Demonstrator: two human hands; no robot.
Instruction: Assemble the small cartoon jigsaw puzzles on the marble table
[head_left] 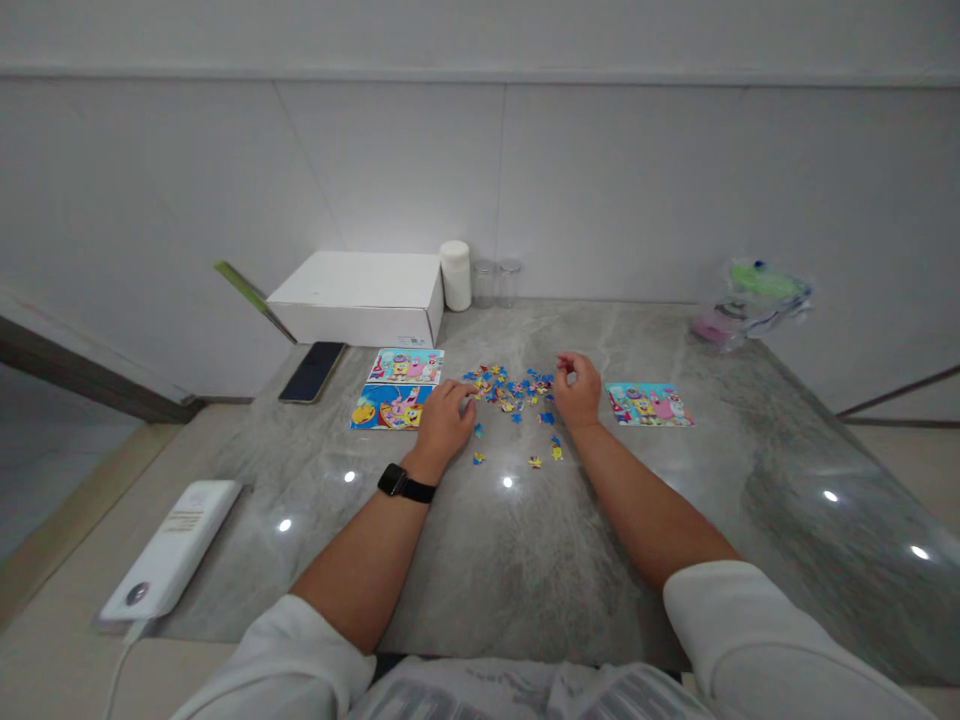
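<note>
Small jigsaw puzzle pieces, mostly blue and yellow, lie in a loose heap between my hands. My left hand, a black watch on its wrist, rests at the heap's left edge with fingers curled toward the thumb. It partly covers a blue cartoon picture card. At the heap's right side my right hand is curled, thumb and fingers drawn together. Anything between the fingertips of either hand is too small to make out. A few single pieces lie nearer to me.
A cartoon card lies at right. Behind stand a white box, a white bottle and two clear jars. A phone and a corded white device are left; a plastic bag sits back right.
</note>
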